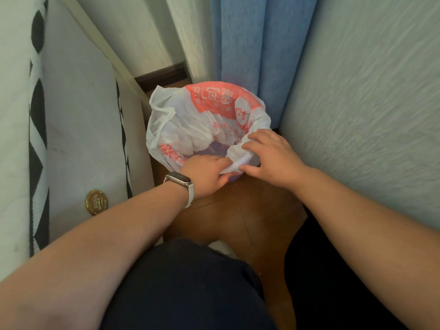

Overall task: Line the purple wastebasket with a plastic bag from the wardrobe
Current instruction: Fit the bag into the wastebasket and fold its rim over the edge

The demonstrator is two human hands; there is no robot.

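White-and-red plastic already fills the mouth of the bin [234, 178], which stands on the wooden floor [250, 210] in a corner, between a mattress [78, 129] and the wall [371, 115], with a blue curtain [252, 44] just behind. The bag [190, 125] is spread open inside it and folded over the far and right rim; only a small strip of purple shows at the near edge and a dim patch down through the bag's opening. The step in hand looks like the last fitting of the liner at the near rim. The left hand [204, 173], with a band [181, 183] on its wrist, is closed in a pinch on a twisted fold of the bag at the near edge. The right hand [266, 158] lies over the same bunch, fingers [258, 139] loosely spread on top and thumb pressing the plastic from below. On the left side a handle loop stands up loose, not tucked over. Next, I judge, the slack needs pulling down over the near rim, then that left loop smoothing outward, gently, since thin film tears. Nothing can be seen inside the bag.
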